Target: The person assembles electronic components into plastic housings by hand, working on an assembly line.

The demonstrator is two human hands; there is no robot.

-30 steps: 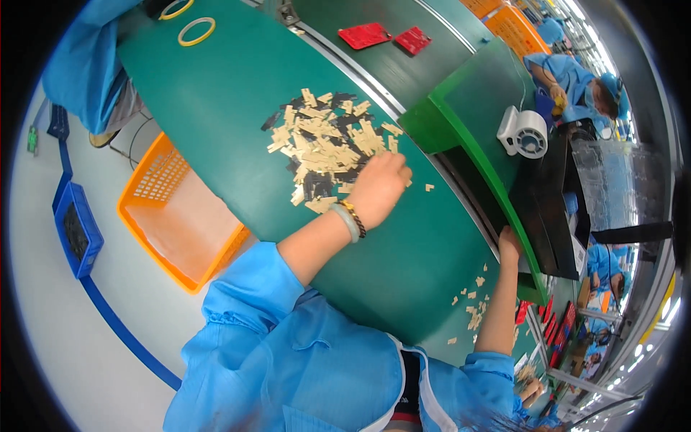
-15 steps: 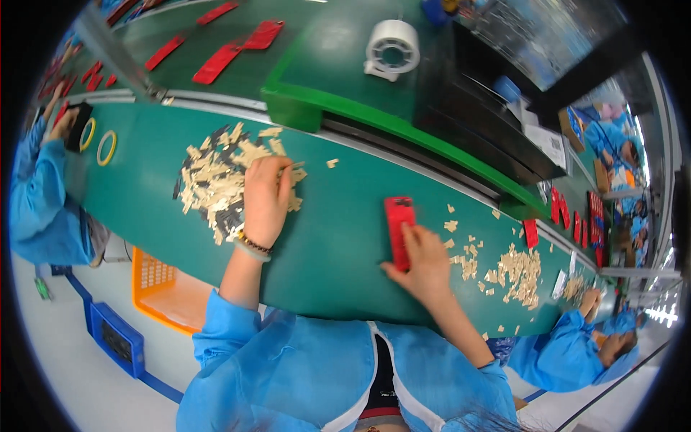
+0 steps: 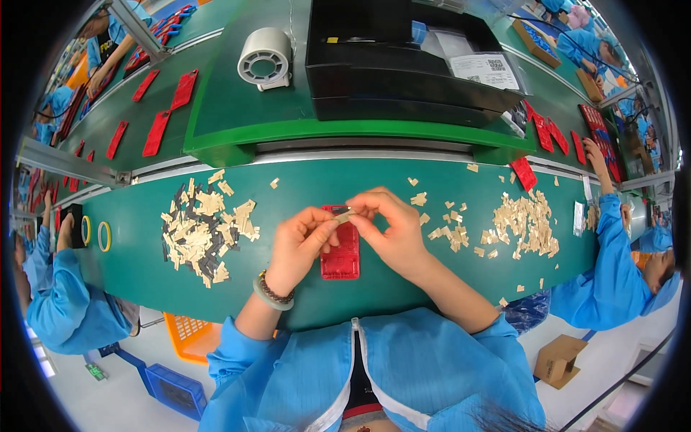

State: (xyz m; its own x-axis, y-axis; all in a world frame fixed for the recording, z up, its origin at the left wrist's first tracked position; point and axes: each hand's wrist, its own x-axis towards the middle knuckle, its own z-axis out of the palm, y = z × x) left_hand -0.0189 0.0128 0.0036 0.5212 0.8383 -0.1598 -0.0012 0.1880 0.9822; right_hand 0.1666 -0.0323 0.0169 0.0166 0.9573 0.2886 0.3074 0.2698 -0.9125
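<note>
While your head view looks down on the green work surface (image 3: 468, 281), both hands meet over a flat red rectangular plastic-looking part (image 3: 340, 261), which lies on that surface in front of your chest. Your left hand (image 3: 291, 248) has thumb and forefinger pinched together on one end of a small pale strip (image 3: 344, 217); your right hand (image 3: 394, 232) pinches the other end just as closely. Something dark shows beside the strip, though your fingertips hide whether it is joined. To your left lies a mixed heap of cream and black flat pieces (image 3: 205, 230); to your right, a loose scatter of small cream scraps (image 3: 524, 225). The step in hand looks like fingertip work on the single strip, perhaps parting its layers. The next move seems to call for a light, steady pinch from both hands, with the red part kept uncovered and square beneath them.
</note>
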